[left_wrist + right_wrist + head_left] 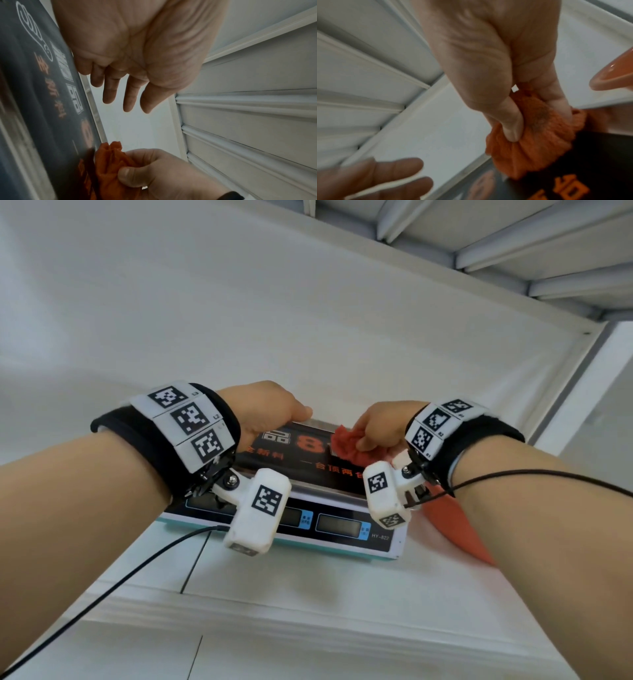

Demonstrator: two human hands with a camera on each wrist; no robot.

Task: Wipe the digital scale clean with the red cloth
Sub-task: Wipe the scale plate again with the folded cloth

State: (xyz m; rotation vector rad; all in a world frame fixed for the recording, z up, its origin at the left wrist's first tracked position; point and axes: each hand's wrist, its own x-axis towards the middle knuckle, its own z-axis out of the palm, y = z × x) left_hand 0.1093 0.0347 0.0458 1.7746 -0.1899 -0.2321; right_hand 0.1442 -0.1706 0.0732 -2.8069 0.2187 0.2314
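Note:
The digital scale (pixel 342 529) stands on a white ledge, its display panel facing me. Its dark platter (pixel 308 460) carries orange print. My right hand (pixel 383 426) grips the bunched red cloth (pixel 346 443) and presses it on the platter's far right part. The right wrist view shows thumb and fingers curled round the cloth (pixel 539 142) on the platter (pixel 599 155). My left hand (pixel 270 412) is at the platter's far left edge. In the left wrist view its fingers (pixel 130 94) hang straight past that edge and hold nothing.
An orange-red plastic object (pixel 452 525) lies right of the scale, partly behind my right forearm; its rim (pixel 614 75) shows in the right wrist view. A black cable (pixel 137 570) runs across the ledge's front left. A white wall rises behind, with slatted framing (pixel 513 251) overhead.

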